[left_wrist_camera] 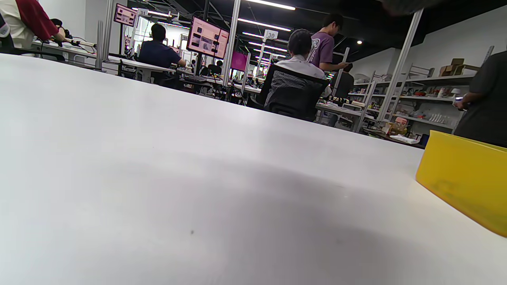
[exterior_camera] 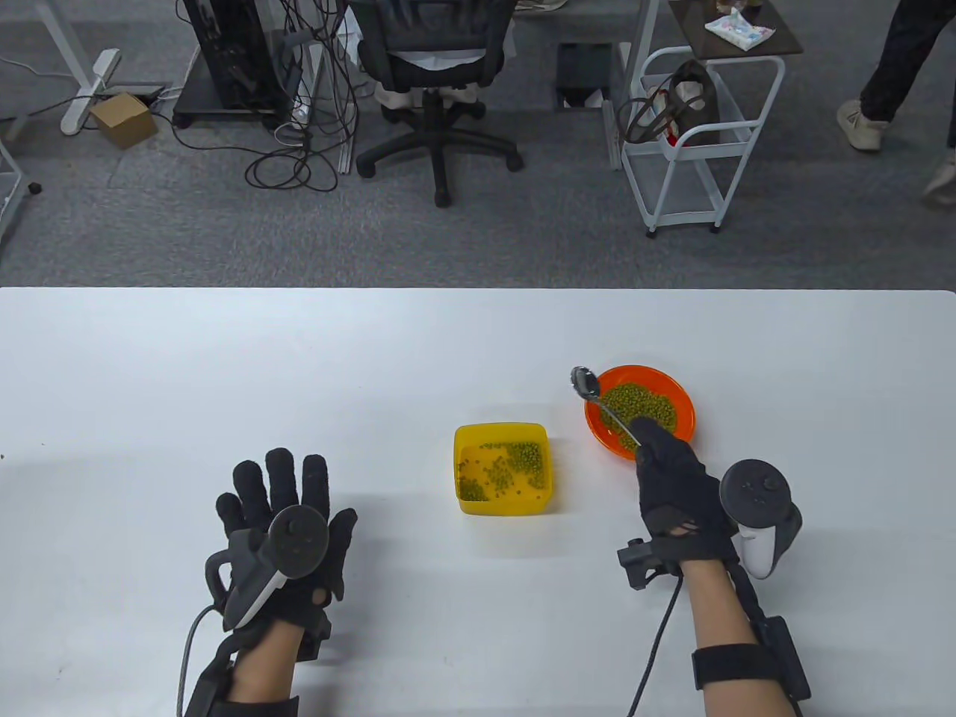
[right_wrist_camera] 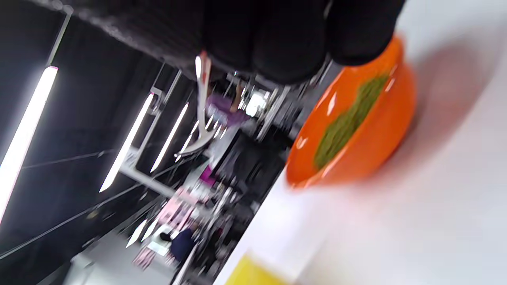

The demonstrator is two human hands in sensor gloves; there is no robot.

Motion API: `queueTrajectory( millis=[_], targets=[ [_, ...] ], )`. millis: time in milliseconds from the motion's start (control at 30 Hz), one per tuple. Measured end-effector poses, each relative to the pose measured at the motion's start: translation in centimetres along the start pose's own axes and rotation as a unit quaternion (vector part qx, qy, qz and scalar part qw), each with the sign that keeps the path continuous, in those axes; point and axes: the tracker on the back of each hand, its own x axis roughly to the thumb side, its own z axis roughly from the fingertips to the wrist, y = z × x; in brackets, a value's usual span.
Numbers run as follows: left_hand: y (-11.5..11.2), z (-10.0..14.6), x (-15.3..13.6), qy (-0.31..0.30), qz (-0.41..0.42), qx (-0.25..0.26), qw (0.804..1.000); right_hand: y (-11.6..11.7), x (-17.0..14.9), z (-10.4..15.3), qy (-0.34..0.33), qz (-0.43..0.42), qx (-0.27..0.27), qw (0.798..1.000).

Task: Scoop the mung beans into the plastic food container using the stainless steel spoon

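Note:
An orange bowl of mung beans stands right of centre on the white table; it also shows in the right wrist view. A yellow plastic container with some beans inside stands to its left; its wall shows in the left wrist view. My right hand grips the handle of a stainless steel spoon; the spoon's bowl is raised above the orange bowl's left rim and looks empty. My left hand rests flat on the table, fingers spread, holding nothing.
The table's far edge runs across the middle of the table view. Beyond it are an office chair and a white cart on the floor.

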Motion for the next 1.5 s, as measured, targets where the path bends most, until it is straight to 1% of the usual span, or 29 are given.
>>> queueTrajectory(
  millis=[67, 133, 200, 300, 400, 467, 567, 600, 633, 700, 733, 767, 800, 867, 933, 967, 1033, 1067, 1133, 1200, 1300, 1400, 1500],
  targets=[
    [0.0, 0.0, 0.0, 0.0, 0.0, 0.0, 1.0, -1.1, -0.6, 0.0, 0.01, 0.042, -0.049, 0.998],
    [0.0, 0.0, 0.0, 0.0, 0.0, 0.0, 1.0, -1.6, -0.8, 0.0, 0.01, 0.11, -0.069, 0.991],
    [0.0, 0.0, 0.0, 0.0, -0.001, -0.001, 1.0, -1.7, -0.8, 0.1, -0.004, 0.215, -0.081, 0.973],
    [0.0, 0.0, 0.0, 0.001, -0.001, -0.001, 1.0, -1.1, -0.5, 0.1, -0.008, 0.301, -0.073, 0.951],
    [-0.1, 0.0, 0.0, 0.001, -0.001, -0.002, 1.0, -0.2, -0.4, 0.2, -0.022, 0.348, -0.058, 0.936],
    [-0.1, 0.0, 0.0, 0.001, -0.002, -0.004, 1.0, 0.6, -0.3, 0.3, -0.032, 0.398, -0.053, 0.915],
    [0.0, 0.1, 0.0, 0.001, -0.001, -0.004, 1.0, 1.2, -0.2, 0.3, -0.053, 0.429, -0.043, 0.901],
    [0.0, 0.1, 0.0, 0.001, -0.001, -0.003, 1.0, 1.2, -0.2, 0.4, -0.056, 0.433, -0.043, 0.899],
    [0.0, 0.1, 0.0, 0.001, 0.0, -0.002, 1.0, 1.2, -0.1, 0.4, -0.06, 0.429, -0.041, 0.9],
    [0.0, 0.0, 0.0, 0.001, 0.001, -0.003, 1.0, 1.1, 0.1, 0.5, -0.073, 0.391, -0.033, 0.917],
    [-0.1, 0.0, 0.0, 0.001, 0.0, -0.003, 1.0, 1.2, 0.2, 0.4, -0.082, 0.369, -0.016, 0.926],
    [-0.1, 0.0, 0.0, 0.001, 0.0, -0.004, 1.0, 1.3, 0.2, 0.4, -0.078, 0.363, -0.004, 0.929],
    [-0.1, 0.0, 0.0, 0.001, 0.0, -0.004, 1.0, 1.4, 0.2, 0.4, -0.076, 0.367, 0.003, 0.927],
    [-0.1, 0.0, 0.0, 0.001, 0.0, -0.005, 1.0, 1.6, 0.1, 0.4, -0.078, 0.391, 0.008, 0.917],
    [0.0, 0.0, 0.0, 0.001, 0.0, -0.003, 1.0, 1.7, -0.2, 0.4, -0.075, 0.397, 0.01, 0.915],
    [0.0, 0.0, 0.0, 0.0, 0.0, -0.003, 1.0, 1.6, -0.3, 0.4, -0.071, 0.398, 0.002, 0.915],
    [0.0, 0.0, 0.0, 0.0, 0.0, -0.002, 1.0, 1.6, -0.3, 0.4, -0.07, 0.422, -0.019, 0.904],
    [0.0, 0.0, 0.0, 0.001, 0.0, -0.002, 1.0, 1.6, -0.3, 0.5, -0.071, 0.435, -0.026, 0.897],
    [0.0, 0.0, 0.0, 0.001, 0.0, -0.002, 1.0, 1.8, -0.3, 0.5, -0.081, 0.48, -0.044, 0.872],
    [0.0, 0.0, 0.0, 0.001, -0.001, -0.002, 1.0, 2.0, -0.3, 0.5, -0.079, 0.507, -0.05, 0.857],
    [0.0, 0.0, 0.0, 0.001, -0.002, -0.002, 1.0, 2.4, -0.6, 0.3, -0.07, 0.526, -0.036, 0.847],
    [0.0, 0.0, 0.0, 0.001, -0.002, -0.003, 1.0, 2.6, -0.8, 0.3, -0.062, 0.531, -0.021, 0.845],
    [0.0, 0.0, 0.0, 0.001, -0.003, -0.003, 1.0, 2.8, -0.7, 0.2, -0.065, 0.533, -0.02, 0.843]
  ],
)
